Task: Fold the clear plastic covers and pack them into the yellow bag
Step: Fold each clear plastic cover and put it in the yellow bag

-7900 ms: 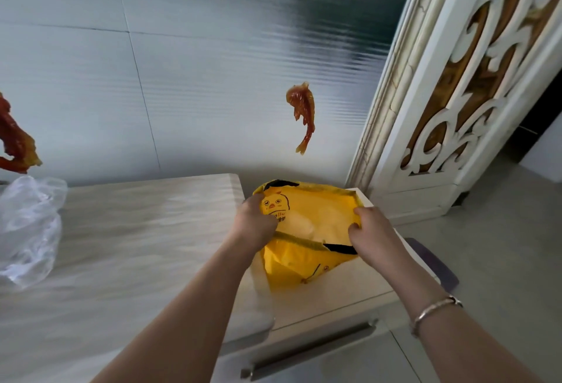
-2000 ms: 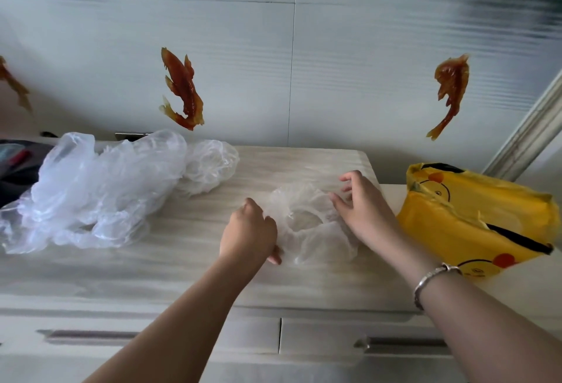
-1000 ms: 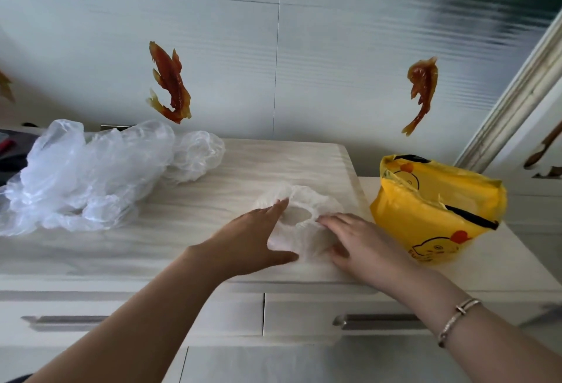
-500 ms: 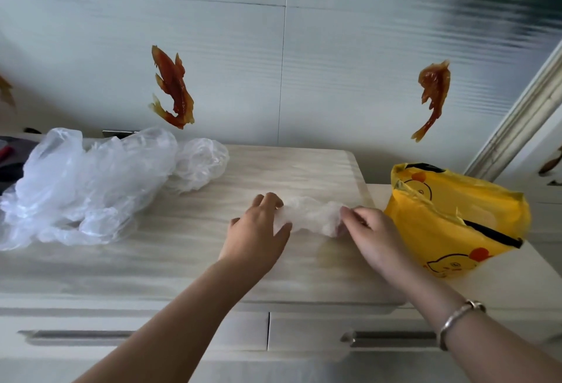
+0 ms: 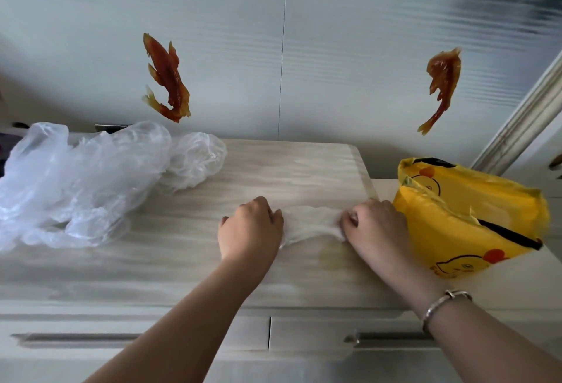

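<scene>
While it lies on the worktop [image 5: 273, 267], a folded clear plastic cover [image 5: 310, 223] is stretched between both hands: the left hand [image 5: 251, 227] and right hand [image 5: 375, 226] each curl around one end. Just right stands the yellow bag [image 5: 474, 218]; a pile of clear covers [image 5: 91, 178] sits far left.

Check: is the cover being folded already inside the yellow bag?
No, the clear plastic cover lies on the cabinet top, gripped between the left hand and right hand, beside the yellow bag.
</scene>
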Available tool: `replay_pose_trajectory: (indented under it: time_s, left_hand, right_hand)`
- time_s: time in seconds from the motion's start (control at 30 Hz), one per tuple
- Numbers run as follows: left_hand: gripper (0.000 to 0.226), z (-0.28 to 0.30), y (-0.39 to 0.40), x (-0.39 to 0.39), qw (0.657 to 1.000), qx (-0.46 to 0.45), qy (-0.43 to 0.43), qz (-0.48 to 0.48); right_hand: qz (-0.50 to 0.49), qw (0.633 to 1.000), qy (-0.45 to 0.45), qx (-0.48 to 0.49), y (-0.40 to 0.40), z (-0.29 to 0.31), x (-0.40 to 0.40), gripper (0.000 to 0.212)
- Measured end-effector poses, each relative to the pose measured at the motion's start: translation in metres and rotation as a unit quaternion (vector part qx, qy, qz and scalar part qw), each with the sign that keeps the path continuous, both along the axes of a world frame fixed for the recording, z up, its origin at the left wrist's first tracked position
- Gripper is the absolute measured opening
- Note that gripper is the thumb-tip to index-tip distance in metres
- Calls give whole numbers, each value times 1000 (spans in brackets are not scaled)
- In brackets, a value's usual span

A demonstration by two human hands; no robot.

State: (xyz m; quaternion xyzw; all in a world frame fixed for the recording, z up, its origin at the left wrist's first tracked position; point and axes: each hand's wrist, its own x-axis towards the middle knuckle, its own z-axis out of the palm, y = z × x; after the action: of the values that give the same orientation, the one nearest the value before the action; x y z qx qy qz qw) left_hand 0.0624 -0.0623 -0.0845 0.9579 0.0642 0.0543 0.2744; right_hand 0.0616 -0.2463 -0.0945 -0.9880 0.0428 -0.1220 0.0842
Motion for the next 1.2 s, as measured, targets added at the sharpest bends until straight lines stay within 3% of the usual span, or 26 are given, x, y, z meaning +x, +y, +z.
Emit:
replay_pose_trajectory:
  time_s: [0.13, 0.27, 0.37, 0.47, 0.63, 0.87, 1.03, 1.2]
  left_hand:
    - [16, 2, -2, -1, 1000, 8, -6, -3]
    - [28, 4, -5, -1, 984, -60, -148, -77]
    - [26, 6, -4, -3, 952, -114, -220, -180]
    - [26, 1, 1, -6, 937, -122, -215, -248]
    - [37, -22, 4, -6, 946, -59, -171, -270]
    - [46, -24, 8, -1, 953, 118, -19, -280]
    - [54, -23, 18, -3, 933, 211, 38, -290]
    - [57, -23, 24, -5, 931, 219, 54, -287]
  right_hand:
    - [-9, 1000, 1, -10, 0, 1, 1, 17]
    - [25, 991, -72, 106, 5, 2, -2, 30]
    - [113, 973, -162, 116, 9, 10, -11, 29]
    - [210, 959, -172, 86, 16, 12, -20, 20]
    - [280, 955, -72, 64, 18, -14, -18, 37]
    - [223, 972, 66, 35, 15, -19, -11, 69]
    - [163, 975, 149, -16, 13, -13, -14, 60]
    - [114, 971, 207, -46, 6, -6, -17, 72]
